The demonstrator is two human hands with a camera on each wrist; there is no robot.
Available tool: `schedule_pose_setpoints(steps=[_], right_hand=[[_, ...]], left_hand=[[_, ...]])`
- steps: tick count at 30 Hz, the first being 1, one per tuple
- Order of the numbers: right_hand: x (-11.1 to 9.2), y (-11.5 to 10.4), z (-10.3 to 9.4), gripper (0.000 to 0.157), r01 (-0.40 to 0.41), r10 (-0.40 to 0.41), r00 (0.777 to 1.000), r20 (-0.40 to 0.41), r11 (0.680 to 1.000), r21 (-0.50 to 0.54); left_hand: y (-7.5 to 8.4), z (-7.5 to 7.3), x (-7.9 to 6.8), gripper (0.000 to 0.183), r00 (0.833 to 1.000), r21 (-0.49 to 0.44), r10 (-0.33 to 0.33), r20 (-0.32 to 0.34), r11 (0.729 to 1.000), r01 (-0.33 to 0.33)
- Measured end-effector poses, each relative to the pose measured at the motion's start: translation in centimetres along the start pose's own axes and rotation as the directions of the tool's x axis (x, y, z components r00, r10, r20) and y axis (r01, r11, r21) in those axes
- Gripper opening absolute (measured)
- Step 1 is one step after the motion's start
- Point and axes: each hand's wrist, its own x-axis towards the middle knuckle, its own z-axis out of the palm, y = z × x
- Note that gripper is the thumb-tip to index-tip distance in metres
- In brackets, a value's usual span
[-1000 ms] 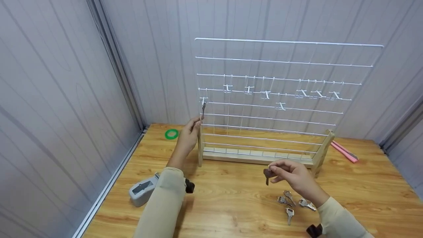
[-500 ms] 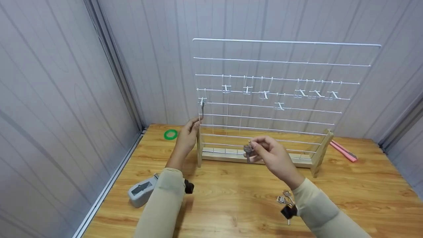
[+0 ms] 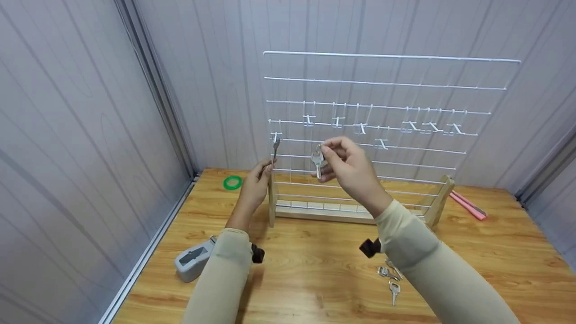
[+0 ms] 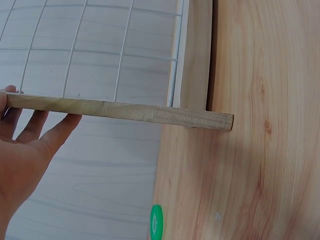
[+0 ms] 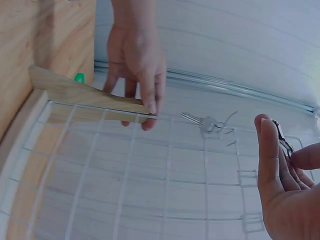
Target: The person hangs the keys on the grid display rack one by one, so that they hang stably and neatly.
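My left hand (image 3: 255, 184) grips the top of the wooden side post (image 4: 135, 112) of a white wire rack (image 3: 391, 56), thumb on one side and fingers on the other in the right wrist view. Just above that hand, a key (image 3: 276, 146) hangs from the rack's leftmost hook (image 3: 275, 136). Between thumb and fingertips, my right hand (image 3: 355, 171) pinches a silver key (image 3: 317, 161) by its ring, the blade pointing down. This key is held in front of the rack's left half, apart from the hooks.
More hooks (image 3: 361, 128) line the rack's middle rows. Several loose keys (image 3: 394, 288) lie on the wooden table (image 3: 310, 279), partly behind my right sleeve. A grey tape dispenser (image 3: 194, 261) stands front left, a green tape ring (image 3: 232, 182) behind it. A pink object (image 3: 468, 205) lies right.
My right hand has risen leftward with its key from near the table to in front of the rack. The left hand has stayed on the post.
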Motion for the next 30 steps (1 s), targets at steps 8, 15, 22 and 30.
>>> schedule_pose_setpoints(steps=[8, 15, 22, 30], right_hand=[[2.2, -2.0, 1.2, 0.021, 0.065, -0.073, 0.995, -0.072, 0.993, -0.097], [3.6, -1.9, 2.1, 0.022, 0.077, -0.114, 0.985, -0.133, 0.964, -0.256], [4.6, -1.3, 2.5, 0.022, 0.109, -0.204, 0.965, -0.162, 0.881, -0.46], [5.6, -0.4, 2.7, 0.022, 0.15, -0.335, 0.929, -0.158, 0.73, -0.667]], left_hand=[[0.1, -0.1, 0.0, 0.037, 0.999, 0.02, 0.038, -0.004, 0.999, -0.038], [0.2, -0.1, -0.1, 0.037, 1.0, 0.023, 0.019, -0.005, 1.0, -0.018], [0.2, -0.1, -0.1, 0.038, 1.0, 0.022, 0.023, 0.001, 1.0, -0.023], [0.0, -0.1, -0.1, 0.038, 1.0, 0.013, 0.016, 0.001, 1.0, -0.016]])
